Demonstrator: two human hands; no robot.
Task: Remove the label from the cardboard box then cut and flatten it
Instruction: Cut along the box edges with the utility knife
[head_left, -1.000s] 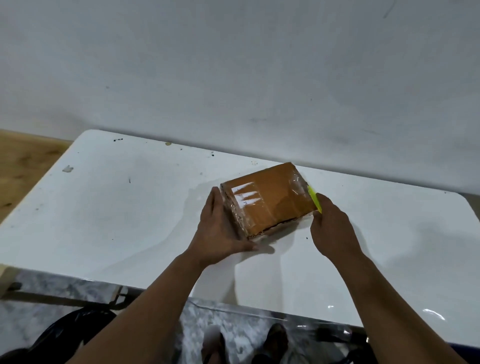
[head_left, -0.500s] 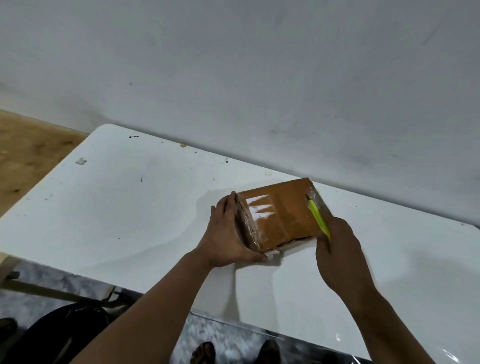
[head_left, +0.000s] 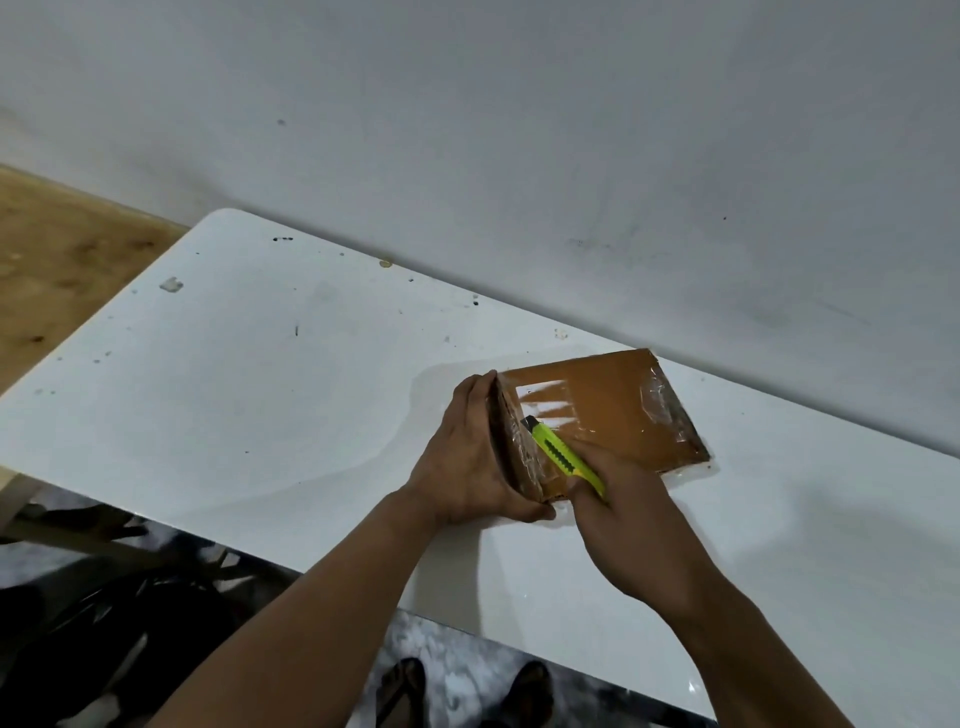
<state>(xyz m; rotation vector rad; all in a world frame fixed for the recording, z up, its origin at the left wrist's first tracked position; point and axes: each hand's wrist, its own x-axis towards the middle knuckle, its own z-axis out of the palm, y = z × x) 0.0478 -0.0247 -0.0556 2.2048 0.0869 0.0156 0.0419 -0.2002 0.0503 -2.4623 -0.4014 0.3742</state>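
Head view: the right hand (head_left: 631, 514), gripping the yellow knife (head_left: 563, 457), has moved from the box's (head_left: 618, 410) 3 o'clock edge to its 9 o'clock edge; cutting there likely begins. Left hand (head_left: 467, 462) braces that end, fingers straight. The box is brown, tape-glossed, lying on the desk (head_left: 260, 374) near the wall.

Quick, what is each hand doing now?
Left hand: open, pressing the cardboard box side.
Right hand: gripping the yellow cutter.
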